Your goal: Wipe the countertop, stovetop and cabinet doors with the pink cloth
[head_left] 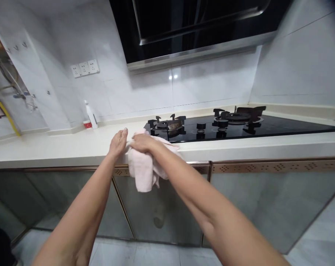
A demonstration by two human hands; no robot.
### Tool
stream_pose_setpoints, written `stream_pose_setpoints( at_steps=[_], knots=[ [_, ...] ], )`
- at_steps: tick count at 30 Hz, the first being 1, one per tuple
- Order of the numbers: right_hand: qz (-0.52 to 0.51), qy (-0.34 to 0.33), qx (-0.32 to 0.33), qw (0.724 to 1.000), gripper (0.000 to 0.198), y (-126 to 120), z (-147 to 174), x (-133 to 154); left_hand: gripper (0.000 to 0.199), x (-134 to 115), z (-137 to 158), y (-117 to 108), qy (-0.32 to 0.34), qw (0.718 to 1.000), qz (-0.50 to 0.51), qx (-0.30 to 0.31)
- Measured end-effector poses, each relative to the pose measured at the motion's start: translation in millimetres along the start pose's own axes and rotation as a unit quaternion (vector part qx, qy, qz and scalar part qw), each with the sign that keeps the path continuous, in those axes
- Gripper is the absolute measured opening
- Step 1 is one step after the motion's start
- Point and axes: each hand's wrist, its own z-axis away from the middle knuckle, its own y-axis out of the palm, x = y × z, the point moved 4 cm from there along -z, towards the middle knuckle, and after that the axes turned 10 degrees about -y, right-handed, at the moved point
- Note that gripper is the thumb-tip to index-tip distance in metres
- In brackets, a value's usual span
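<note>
Your bare forearms (193, 190) reach up from the lower corners. At centre, your right hand (141, 142) grips a soft, pale-pink fabric cloth (142, 168), hanging lengthwise over the white bench (70, 149) edge; your left hand (118, 143), open, is just left.

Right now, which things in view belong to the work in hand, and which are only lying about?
Seemingly in use:
- pale pink cloth, in the right hand
- white countertop, beneath

Just standing about:
- white bottle
- red-and-white container beside it

Pale pink cloth (142, 168), crumpled, hanging over the counter edge (239, 151)
</note>
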Motion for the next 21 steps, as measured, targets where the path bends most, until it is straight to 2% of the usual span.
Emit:
stream_pose_setpoints(
  at_steps=[2,5,7,10,13,16,19,21],
  knots=[
    [0.011,0.006,0.008,1.000,0.053,8,-4,22,0.070,-1,2,-4,-0.013,1.000,0.007,-0.007],
    [0.050,-0.015,-0.011,0.999,0.055,11,13,45,0.070,-2,4,-7,-0.028,1.000,-0.004,0.006],
    [0.088,-0.024,-0.029,0.995,0.054,8,34,50,0.068,-2,3,-7,-0.039,0.998,-0.040,0.028],
    [0.152,-0.022,-0.062,0.986,0.049,0,74,42,0.063,-1,0,-3,-0.042,0.991,-0.116,0.054],
    [0.193,0.004,-0.105,0.976,0.049,-15,123,19,0.057,-1,-5,-1,-0.040,0.985,-0.160,0.060],
    [0.225,0.057,-0.150,0.961,0.052,-35,190,-18,0.055,0,-9,1,-0.049,0.983,-0.165,0.066],
    [0.266,0.145,-0.182,0.936,0.052,-63,275,-64,0.055,4,-13,2,-0.055,0.981,-0.172,0.071],
    [0.290,0.240,-0.196,0.906,0.054,-88,337,-96,0.055,7,-15,4,-0.059,0.978,-0.185,0.075]
  ],
)
